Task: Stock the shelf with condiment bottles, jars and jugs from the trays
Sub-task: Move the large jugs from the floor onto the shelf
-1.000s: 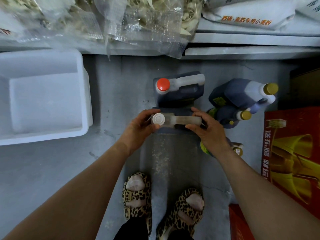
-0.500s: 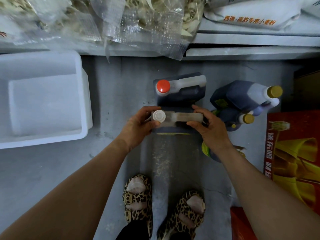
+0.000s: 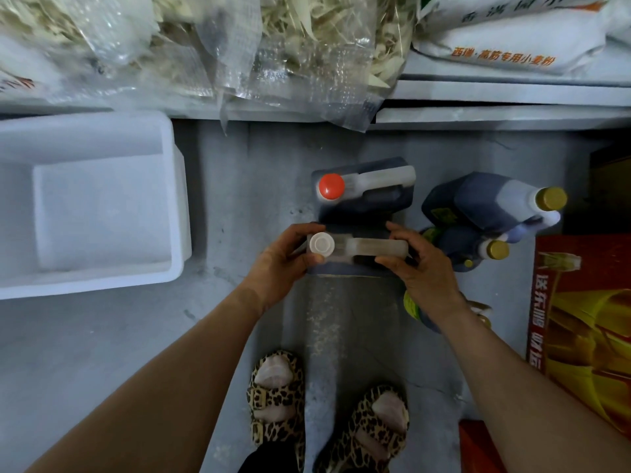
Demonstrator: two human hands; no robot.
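A dark jug with a white cap (image 3: pixel 362 247) stands on the grey floor in front of me. My left hand (image 3: pixel 283 261) grips its neck by the cap, and my right hand (image 3: pixel 421 268) holds the far end of its clear handle. Just behind it stands a second dark jug with a red cap (image 3: pixel 365 192). To the right lie dark bottles with gold caps (image 3: pixel 485 209), leaning against each other. A green-labelled bottle (image 3: pixel 415 307) is mostly hidden under my right wrist.
An empty white plastic tray (image 3: pixel 174 206) sits on the floor at left. A metal shelf edge (image 3: pixel 495 97) runs along the top, holding clear bags of dried food (image 3: pixel 273 46) and a white flour sack (image 3: pixel 512 39). A red and gold carton (image 3: pixel 587 319) stands at right. My sandalled feet (image 3: pixel 327 407) are below.
Both hands keep their hold on the white-capped jug, which has shifted slightly away from me toward the red-capped jug. The camera has tilted a little.
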